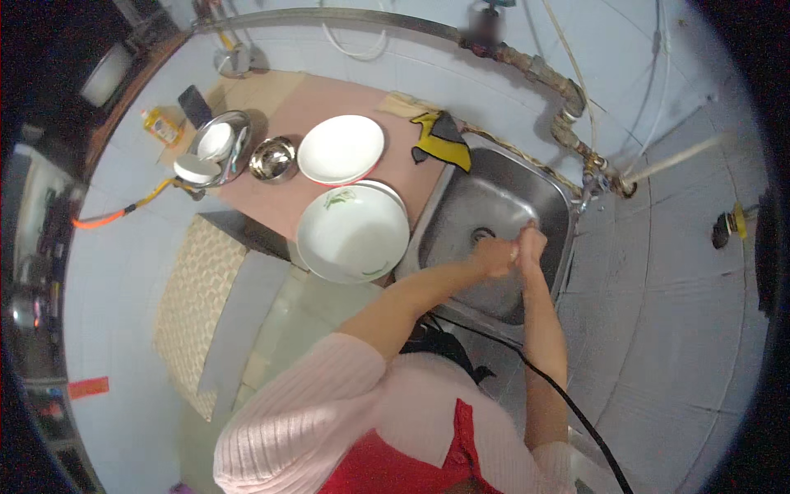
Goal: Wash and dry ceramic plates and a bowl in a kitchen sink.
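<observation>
Both hands are together over the stainless steel sink, blurred. My left hand reaches in from the left and touches my right hand near its wrist. My right hand is on the right side of the basin, with its fingers bunched. Whether either hand holds something small cannot be made out. The sink's drain shows just above my left hand. A metal tap is fixed on the wall side, up and to the right of the hands.
Left of the sink are a large white bowl with a leaf pattern, a white bowl with a red rim, a steel bowl and a metal tray of dishes. A yellow and grey cloth lies at the sink's corner. Pipes run above.
</observation>
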`<action>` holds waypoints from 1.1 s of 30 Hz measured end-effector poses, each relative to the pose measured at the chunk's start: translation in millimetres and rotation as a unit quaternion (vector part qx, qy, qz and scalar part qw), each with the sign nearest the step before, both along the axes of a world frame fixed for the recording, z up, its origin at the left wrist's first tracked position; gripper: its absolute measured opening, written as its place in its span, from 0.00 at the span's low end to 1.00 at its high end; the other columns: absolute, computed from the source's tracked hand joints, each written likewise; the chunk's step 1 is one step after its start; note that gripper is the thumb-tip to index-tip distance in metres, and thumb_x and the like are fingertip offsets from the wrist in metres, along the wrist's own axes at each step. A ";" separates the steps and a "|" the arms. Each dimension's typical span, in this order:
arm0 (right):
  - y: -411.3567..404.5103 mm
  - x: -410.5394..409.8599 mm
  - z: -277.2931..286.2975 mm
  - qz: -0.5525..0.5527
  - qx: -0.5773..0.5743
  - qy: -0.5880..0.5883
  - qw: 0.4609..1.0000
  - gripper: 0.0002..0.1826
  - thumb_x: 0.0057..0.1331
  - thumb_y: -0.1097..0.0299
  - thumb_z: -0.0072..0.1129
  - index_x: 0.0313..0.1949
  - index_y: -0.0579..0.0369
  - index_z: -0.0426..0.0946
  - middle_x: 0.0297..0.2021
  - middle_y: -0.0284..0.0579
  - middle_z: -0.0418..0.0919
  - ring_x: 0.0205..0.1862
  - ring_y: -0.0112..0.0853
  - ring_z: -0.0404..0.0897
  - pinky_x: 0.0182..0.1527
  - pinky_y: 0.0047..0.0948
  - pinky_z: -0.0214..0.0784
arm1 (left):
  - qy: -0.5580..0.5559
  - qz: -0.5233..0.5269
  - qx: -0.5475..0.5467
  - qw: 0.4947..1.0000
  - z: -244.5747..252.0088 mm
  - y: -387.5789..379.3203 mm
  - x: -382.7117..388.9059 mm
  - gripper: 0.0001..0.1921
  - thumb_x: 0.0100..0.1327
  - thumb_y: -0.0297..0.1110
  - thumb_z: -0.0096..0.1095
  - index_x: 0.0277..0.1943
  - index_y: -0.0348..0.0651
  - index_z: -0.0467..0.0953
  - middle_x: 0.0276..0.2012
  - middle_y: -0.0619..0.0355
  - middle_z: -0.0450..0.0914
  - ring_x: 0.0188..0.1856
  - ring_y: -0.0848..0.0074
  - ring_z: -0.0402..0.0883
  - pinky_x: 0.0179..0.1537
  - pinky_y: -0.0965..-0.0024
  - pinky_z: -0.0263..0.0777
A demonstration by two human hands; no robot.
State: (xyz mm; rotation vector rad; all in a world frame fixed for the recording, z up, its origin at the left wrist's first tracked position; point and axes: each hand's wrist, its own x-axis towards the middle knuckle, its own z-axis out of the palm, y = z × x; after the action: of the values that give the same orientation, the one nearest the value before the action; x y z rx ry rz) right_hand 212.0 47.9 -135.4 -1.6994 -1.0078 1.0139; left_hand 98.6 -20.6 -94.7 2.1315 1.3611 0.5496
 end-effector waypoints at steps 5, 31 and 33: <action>-4.0 2.7 -16.3 -0.023 -0.077 -0.231 0.970 0.25 0.60 0.55 0.41 0.23 0.71 0.72 0.21 0.56 0.74 0.24 0.46 0.73 0.29 0.38 0.61 | 0.087 -0.036 -0.042 0.995 -43.5 9.7 16.9 0.11 0.42 0.28 0.51 0.32 0.37 0.73 0.29 0.45 0.76 0.34 0.57 0.76 0.34 0.57 0.68; -65.6 5.2 110.8 0.218 -0.032 0.281 0.934 0.19 0.61 0.62 0.42 0.48 0.60 0.62 0.42 0.42 0.68 0.43 0.30 0.69 0.38 0.26 0.65 | -0.025 -0.027 -0.185 0.982 72.6 -15.5 -44.7 0.21 0.51 0.44 0.50 0.40 0.33 0.68 0.27 0.44 0.75 0.30 0.61 0.77 0.28 0.61 0.71; -80.2 -22.2 156.2 0.224 0.003 0.183 0.957 0.20 0.59 0.64 0.45 0.50 0.58 0.62 0.38 0.42 0.69 0.39 0.31 0.70 0.40 0.26 0.64 | -0.182 0.022 -0.341 0.922 93.2 -21.8 -65.3 0.20 0.53 0.43 0.48 0.41 0.34 0.68 0.27 0.46 0.75 0.27 0.66 0.77 0.22 0.66 0.70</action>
State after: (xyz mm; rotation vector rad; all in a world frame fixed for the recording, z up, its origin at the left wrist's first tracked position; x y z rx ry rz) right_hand 189.7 -32.3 20.8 -1.2310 -1.1655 1.5502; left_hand 33.2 -42.4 -1.5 1.3604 1.1640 0.3828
